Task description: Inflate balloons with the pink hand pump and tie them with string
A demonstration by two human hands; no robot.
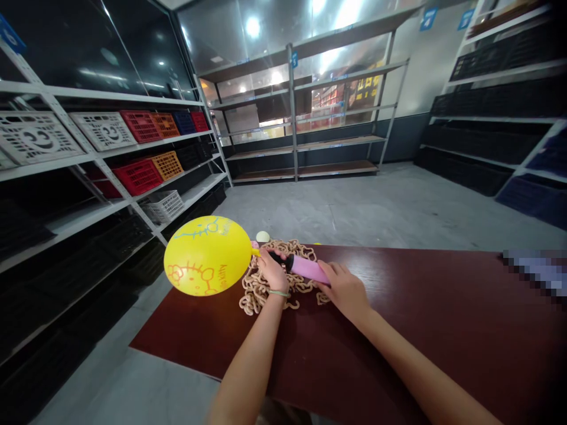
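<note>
So, a yellow balloon (207, 255), blown up and printed with a red cartoon cat, hangs on the nozzle of a pink pump (308, 268), out over the corner of the dark red table (420, 313). The left hand (272, 270) curls closed around the pump's black nozzle end, while the right hand (343, 289) cups the pink barrel. Under them lies a heap of tan chain (254, 289), with a pale round lump (263, 236) just beyond. Crates (139, 126) line shelves (110, 94) to the left.
</note>
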